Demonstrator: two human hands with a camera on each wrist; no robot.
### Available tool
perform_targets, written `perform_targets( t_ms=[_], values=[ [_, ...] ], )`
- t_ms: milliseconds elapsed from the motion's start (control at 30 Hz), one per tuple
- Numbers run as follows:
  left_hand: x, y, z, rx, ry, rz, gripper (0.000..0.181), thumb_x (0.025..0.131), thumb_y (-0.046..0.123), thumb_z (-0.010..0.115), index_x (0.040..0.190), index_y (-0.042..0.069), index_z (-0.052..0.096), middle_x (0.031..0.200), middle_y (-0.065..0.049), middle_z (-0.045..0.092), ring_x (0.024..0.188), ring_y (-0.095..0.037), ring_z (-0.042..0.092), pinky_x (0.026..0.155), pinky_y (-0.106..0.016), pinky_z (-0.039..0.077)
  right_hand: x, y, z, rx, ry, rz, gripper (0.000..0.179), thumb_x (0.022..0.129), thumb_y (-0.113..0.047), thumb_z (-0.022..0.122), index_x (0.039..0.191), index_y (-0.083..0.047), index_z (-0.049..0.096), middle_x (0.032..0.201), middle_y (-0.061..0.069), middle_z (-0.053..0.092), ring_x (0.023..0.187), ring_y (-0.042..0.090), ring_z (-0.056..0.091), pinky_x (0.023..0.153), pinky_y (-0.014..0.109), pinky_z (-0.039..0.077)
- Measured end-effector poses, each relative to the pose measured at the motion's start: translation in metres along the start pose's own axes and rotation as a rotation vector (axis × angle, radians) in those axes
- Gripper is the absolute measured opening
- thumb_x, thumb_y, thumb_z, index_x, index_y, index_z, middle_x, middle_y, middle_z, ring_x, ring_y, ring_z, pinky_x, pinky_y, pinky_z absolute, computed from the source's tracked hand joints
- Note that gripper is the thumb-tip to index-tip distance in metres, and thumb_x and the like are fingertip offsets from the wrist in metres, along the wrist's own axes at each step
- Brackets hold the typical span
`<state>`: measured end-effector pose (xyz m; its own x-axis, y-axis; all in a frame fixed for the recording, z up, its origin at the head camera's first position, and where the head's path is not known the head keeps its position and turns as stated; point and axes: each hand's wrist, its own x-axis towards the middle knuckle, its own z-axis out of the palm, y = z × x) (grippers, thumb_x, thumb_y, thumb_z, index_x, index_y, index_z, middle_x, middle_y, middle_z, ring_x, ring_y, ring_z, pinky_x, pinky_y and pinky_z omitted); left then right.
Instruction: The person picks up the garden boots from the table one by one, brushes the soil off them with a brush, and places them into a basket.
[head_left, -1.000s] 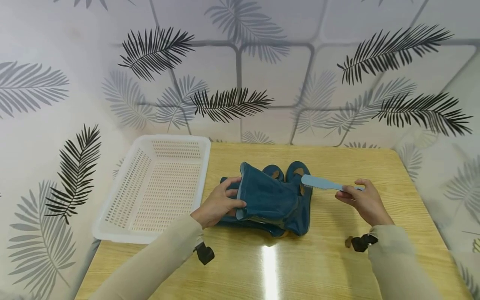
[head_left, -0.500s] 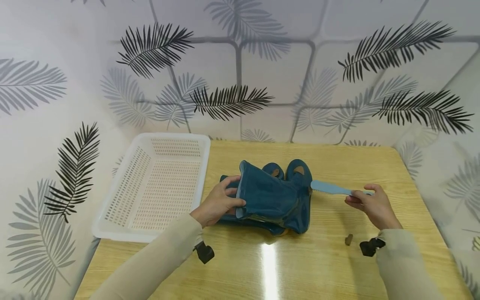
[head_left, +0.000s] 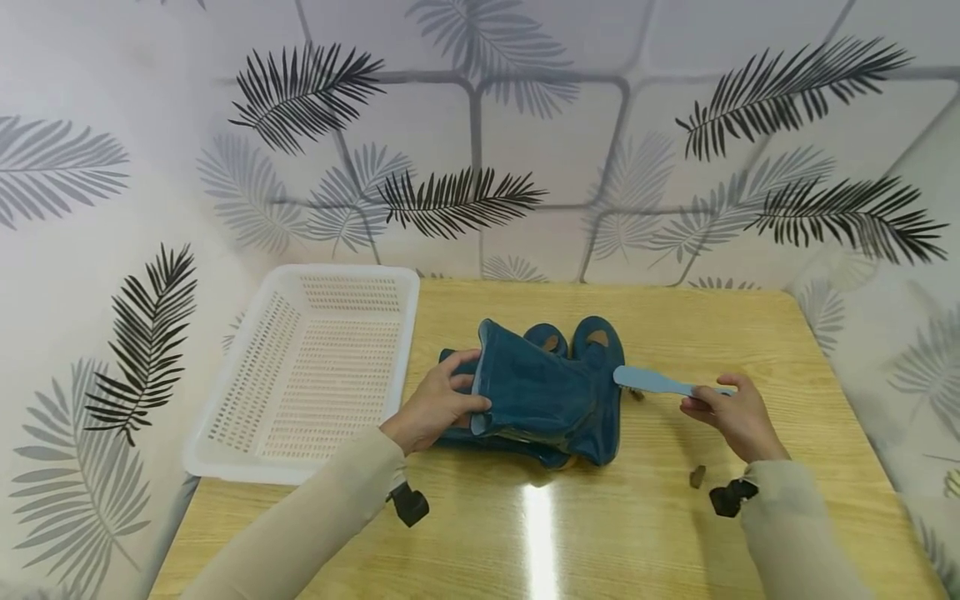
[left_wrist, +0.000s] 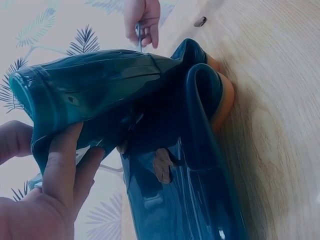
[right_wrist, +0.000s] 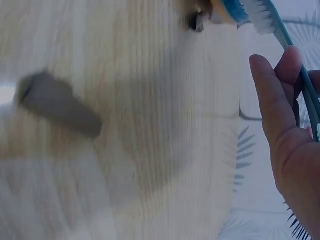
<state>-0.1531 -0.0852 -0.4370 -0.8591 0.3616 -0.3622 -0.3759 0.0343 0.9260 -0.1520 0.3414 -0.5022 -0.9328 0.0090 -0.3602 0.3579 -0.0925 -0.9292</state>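
Two dark blue-green rain boots lie on the table. My left hand (head_left: 438, 404) grips the upper boot (head_left: 536, 383) by the rim of its shaft, thumb outside and fingers at the opening. The other boot (left_wrist: 200, 190) lies beneath it, a brown, mud-like patch (left_wrist: 162, 165) on its shaft. Another brown patch (head_left: 597, 338) sits on the upper boot's foot. My right hand (head_left: 738, 421) pinches the handle of a light blue brush (head_left: 652, 381), its head at the edge of that foot. White bristles (right_wrist: 257, 15) show in the right wrist view.
A white slotted plastic basket (head_left: 408, 350) stands left of the boots. On the wooden table (head_left: 750, 333), one loose brown clump (head_left: 697, 477) lies near my right wrist. A smaller brown clump (head_left: 636, 393) is beside the boot, under the brush.
The brush moved right off the boot, then back left to its edge. A brown patch beside the brush has left the boot's foot; a small clump now shows there. My left hand stays put.
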Motion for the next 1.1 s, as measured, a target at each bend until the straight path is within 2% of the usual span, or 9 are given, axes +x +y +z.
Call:
perform_targets(
  t_ms=[133,233,433,700,767,867,900,1000,1100],
  values=[
    [0.002,0.002,0.005,0.003,0.016,0.002,0.068,0.094,-0.006,0.061,0.153,0.014,0.034,0.13,-0.022,0.058,0.092,-0.024,0.069,0.073,-0.038,0.059,-0.006,0.001,-0.009,0.031,0.008,-0.013,0.041,0.102,0.002,0.05,0.121,-0.008,0.015,0.089,0.008,0.067,0.079,0.013,0.072,0.082,0.029,0.058],
    [0.004,0.006,0.011,0.014,0.023,0.024,0.065,0.096,-0.005,0.06,0.152,0.016,0.035,0.13,-0.021,0.058,0.091,-0.024,0.069,0.071,-0.038,0.059,-0.006,0.001,-0.008,0.055,-0.008,-0.027,0.039,0.102,0.001,0.051,0.117,-0.009,0.016,0.088,0.008,0.067,0.08,0.013,0.072,0.082,0.029,0.058],
    [0.007,0.015,0.022,0.071,0.003,0.071,0.066,0.096,-0.006,0.058,0.152,0.021,0.037,0.138,-0.022,0.053,0.083,-0.021,0.065,0.063,-0.034,0.054,-0.008,0.004,-0.005,0.002,-0.006,-0.002,0.036,0.102,0.0,0.05,0.115,-0.008,0.018,0.092,0.008,0.066,0.081,0.013,0.071,0.082,0.029,0.058],
    [0.011,0.033,0.034,0.027,-0.041,0.111,0.067,0.096,-0.009,0.055,0.153,0.023,0.038,0.139,-0.02,0.055,0.083,-0.021,0.066,0.06,-0.033,0.053,-0.013,0.003,-0.01,0.027,0.017,-0.016,0.038,0.102,0.0,0.051,0.116,-0.009,0.017,0.089,0.007,0.068,0.08,0.012,0.071,0.081,0.029,0.058],
    [0.012,0.037,0.038,0.024,-0.057,0.123,0.067,0.096,-0.009,0.054,0.153,0.023,0.039,0.143,-0.019,0.052,0.079,-0.019,0.065,0.059,-0.032,0.051,-0.014,0.002,-0.01,0.032,0.019,-0.02,0.037,0.102,0.001,0.051,0.115,-0.009,0.017,0.089,0.007,0.067,0.08,0.012,0.071,0.081,0.028,0.058],
    [0.014,0.041,0.044,0.025,-0.07,0.148,0.067,0.096,-0.009,0.053,0.153,0.023,0.04,0.149,-0.019,0.045,0.063,-0.013,0.054,0.055,-0.028,0.044,-0.014,0.001,-0.011,0.045,0.028,-0.02,0.037,0.102,0.002,0.05,0.114,-0.01,0.018,0.09,0.007,0.066,0.08,0.012,0.071,0.081,0.028,0.058],
    [0.015,0.042,0.046,0.022,-0.07,0.156,0.066,0.096,-0.01,0.053,0.152,0.023,0.041,0.15,-0.019,0.044,0.062,-0.013,0.054,0.055,-0.028,0.042,-0.015,0.0,-0.012,0.045,0.03,-0.022,0.036,0.102,0.002,0.05,0.115,-0.01,0.018,0.09,0.007,0.066,0.08,0.012,0.071,0.081,0.028,0.058],
    [0.016,0.045,0.053,-0.006,-0.081,0.178,0.065,0.096,-0.011,0.051,0.152,0.02,0.042,0.15,-0.019,0.045,0.071,-0.011,0.06,0.059,-0.026,0.048,-0.016,0.0,-0.012,0.048,0.037,-0.026,0.037,0.102,0.002,0.05,0.116,-0.01,0.018,0.091,0.008,0.065,0.08,0.012,0.071,0.081,0.028,0.058],
    [0.018,0.048,0.059,-0.029,-0.086,0.2,0.063,0.096,-0.012,0.051,0.151,0.018,0.044,0.145,-0.017,0.052,0.096,-0.022,0.069,0.064,-0.028,0.055,-0.017,-0.001,-0.013,0.042,0.04,-0.035,0.037,0.102,0.002,0.049,0.116,-0.01,0.018,0.091,0.008,0.065,0.08,0.012,0.071,0.082,0.028,0.057]
  ],
)
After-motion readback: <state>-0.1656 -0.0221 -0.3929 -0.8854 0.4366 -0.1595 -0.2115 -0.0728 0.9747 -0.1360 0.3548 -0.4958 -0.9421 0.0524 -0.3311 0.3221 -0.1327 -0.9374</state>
